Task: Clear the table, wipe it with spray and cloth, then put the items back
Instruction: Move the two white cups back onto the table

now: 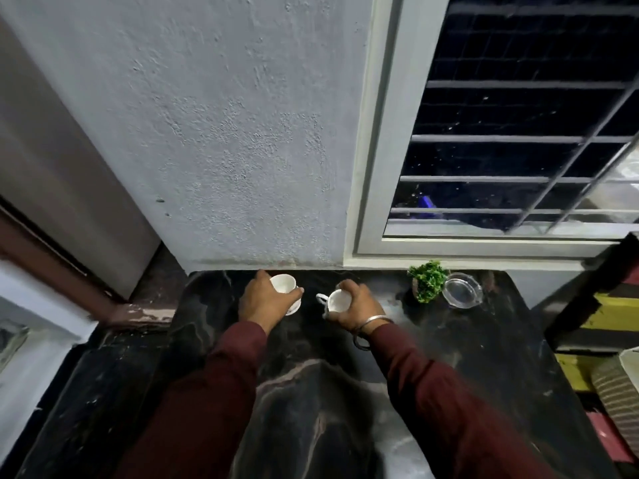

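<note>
Near the far edge of the black marble table (pixel 466 357), my left hand (pixel 262 300) grips a white cup (pixel 283 283) that sits on a white saucer (pixel 294 307). My right hand (pixel 358 304) grips a second white cup (pixel 337 301), its handle pointing left. Whether this cup rests on the table or hangs just above it I cannot tell. The two cups are a short gap apart. No spray bottle or cloth is in view.
A small green plant (pixel 427 281) and a clear glass dish (pixel 462 290) stand at the table's far right, right of my right hand. A grey wall (pixel 224 150) and a barred window (pixel 518 133) back the table. Striped fabric (pixel 619 395) lies off the right edge.
</note>
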{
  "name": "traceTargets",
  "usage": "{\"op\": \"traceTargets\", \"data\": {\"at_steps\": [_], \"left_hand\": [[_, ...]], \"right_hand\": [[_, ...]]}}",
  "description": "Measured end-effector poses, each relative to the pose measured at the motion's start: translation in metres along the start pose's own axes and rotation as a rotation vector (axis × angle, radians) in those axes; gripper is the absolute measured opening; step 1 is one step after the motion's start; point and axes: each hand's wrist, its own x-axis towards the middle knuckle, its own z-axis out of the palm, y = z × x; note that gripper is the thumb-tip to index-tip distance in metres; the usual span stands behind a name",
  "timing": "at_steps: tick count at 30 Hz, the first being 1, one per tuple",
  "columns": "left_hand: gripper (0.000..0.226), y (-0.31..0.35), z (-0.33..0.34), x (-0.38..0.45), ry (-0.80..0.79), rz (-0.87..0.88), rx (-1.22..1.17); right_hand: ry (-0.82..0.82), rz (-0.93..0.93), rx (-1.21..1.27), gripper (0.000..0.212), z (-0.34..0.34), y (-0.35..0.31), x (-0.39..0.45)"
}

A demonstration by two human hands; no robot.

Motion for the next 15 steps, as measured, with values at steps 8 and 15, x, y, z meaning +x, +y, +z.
{"op": "traceTargets", "data": {"at_steps": [8, 15], "left_hand": [[0.071, -0.021, 0.055, 0.033, 0.039, 0.035, 0.173], [0.082, -0.026, 0.071, 0.062, 0.018, 0.005, 0.180]], "right_hand": [[0.032, -0.067, -0.227, 0.052, 0.036, 0.019, 0.044], [-0.062, -0.260, -0.651, 0.049, 0.043, 0.017, 0.089]]}}
